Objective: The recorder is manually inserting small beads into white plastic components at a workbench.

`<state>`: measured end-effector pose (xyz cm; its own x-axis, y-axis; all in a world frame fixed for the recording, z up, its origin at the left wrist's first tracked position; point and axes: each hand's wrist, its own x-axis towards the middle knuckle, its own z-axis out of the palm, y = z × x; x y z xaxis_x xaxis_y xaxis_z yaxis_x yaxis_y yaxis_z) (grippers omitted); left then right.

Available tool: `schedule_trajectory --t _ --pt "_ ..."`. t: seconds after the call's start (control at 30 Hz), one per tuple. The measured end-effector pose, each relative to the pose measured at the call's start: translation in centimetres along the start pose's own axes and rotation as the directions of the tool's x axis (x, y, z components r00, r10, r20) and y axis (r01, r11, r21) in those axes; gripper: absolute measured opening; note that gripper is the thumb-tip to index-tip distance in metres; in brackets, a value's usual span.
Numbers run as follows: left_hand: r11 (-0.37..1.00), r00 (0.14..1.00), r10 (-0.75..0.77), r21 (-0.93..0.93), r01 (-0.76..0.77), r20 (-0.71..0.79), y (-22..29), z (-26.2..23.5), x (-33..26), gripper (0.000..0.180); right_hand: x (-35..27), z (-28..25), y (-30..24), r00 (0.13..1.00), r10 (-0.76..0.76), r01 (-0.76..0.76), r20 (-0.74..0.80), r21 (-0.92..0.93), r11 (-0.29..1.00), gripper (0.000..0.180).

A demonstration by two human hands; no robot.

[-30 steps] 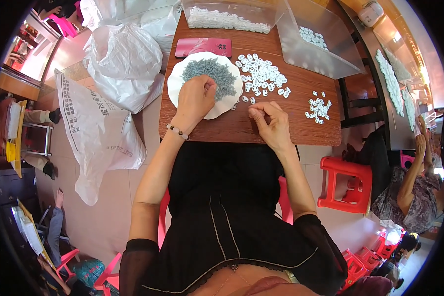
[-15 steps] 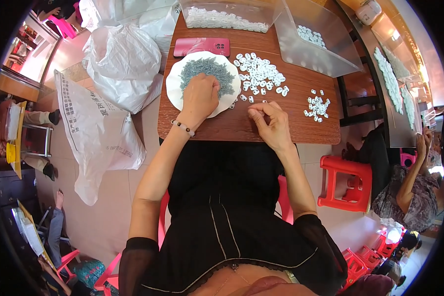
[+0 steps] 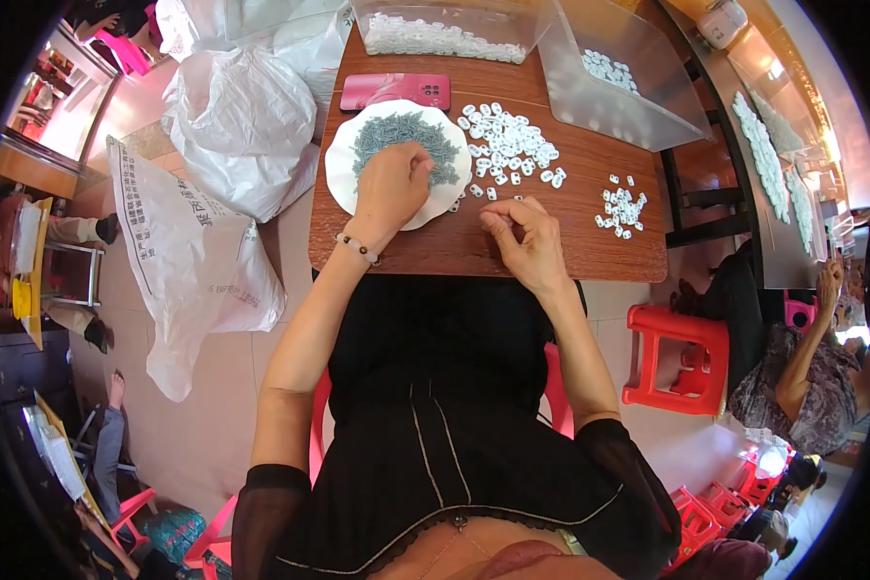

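Observation:
A white plate with a wavy rim (image 3: 340, 184) stands on the left of the brown table and holds a heap of small grey screws (image 3: 396, 130). Over the near right part of that heap is my left hand (image 3: 393, 188), its fingers curled into a pinch; what lies between the tips is hidden. My right hand (image 3: 532, 242) rests near the table's front edge, thumb and fingers closed together, with anything in them too small to make out. Beyond it lies a loose spread of small white two-holed plastic pieces (image 3: 507, 137). A smaller pile of white pieces (image 3: 621, 211) sits to the right.
Behind the plate lies a pink-red phone (image 3: 382, 92). Two clear plastic bins, one at the back (image 3: 445, 19) and one at the back right (image 3: 628, 124), contain more white pieces. White sacks (image 3: 242, 135) stand left of the table; a red stool (image 3: 681, 358) is at right.
My left hand has shifted slightly within the plate, its fingertips lifting a little from the screws. My right hand has moved slightly left, its fingertips drawing closer together.

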<state>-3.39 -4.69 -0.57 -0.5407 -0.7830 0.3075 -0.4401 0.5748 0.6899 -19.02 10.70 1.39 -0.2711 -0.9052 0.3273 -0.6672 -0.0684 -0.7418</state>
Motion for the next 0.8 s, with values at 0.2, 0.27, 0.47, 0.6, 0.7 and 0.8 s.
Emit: schedule_trajectory --t 0.2,0.27,0.47,0.6,0.7,0.8 --pt "0.875 0.986 -0.169 -0.462 0.146 -0.008 0.0 -0.4 -0.1 0.016 0.9 0.5 -0.6 1.000 -0.008 0.009 -0.009 0.029 1.000 0.007" --pt "0.566 0.928 -0.316 -0.746 0.351 0.197 1.1 -1.0 -0.4 0.017 1.4 0.8 -1.2 0.999 0.022 -0.019 -0.029 0.104 0.994 0.009" --pt "0.368 0.921 -0.283 -0.857 0.360 0.266 2.5 -1.5 -1.5 0.016 3.2 1.7 -2.8 0.998 0.038 -0.030 -0.044 0.172 0.985 0.012" --pt "0.415 0.941 -0.265 -0.856 0.310 0.212 3.5 -1.5 -2.2 0.015 3.5 2.4 -2.7 0.995 0.096 -0.100 0.027 0.321 0.942 0.013" --pt "0.584 0.967 -0.252 -0.792 0.178 0.031 4.2 -1.1 -2.6 0.010 3.5 2.4 -2.7 0.987 0.128 -0.155 0.094 0.388 0.909 0.015" --pt "0.677 0.979 -0.159 -0.736 0.016 -0.125 4.4 -0.5 -3.0 0.006 3.3 2.5 -2.6 0.973 0.164 -0.226 0.160 0.551 0.803 0.016"
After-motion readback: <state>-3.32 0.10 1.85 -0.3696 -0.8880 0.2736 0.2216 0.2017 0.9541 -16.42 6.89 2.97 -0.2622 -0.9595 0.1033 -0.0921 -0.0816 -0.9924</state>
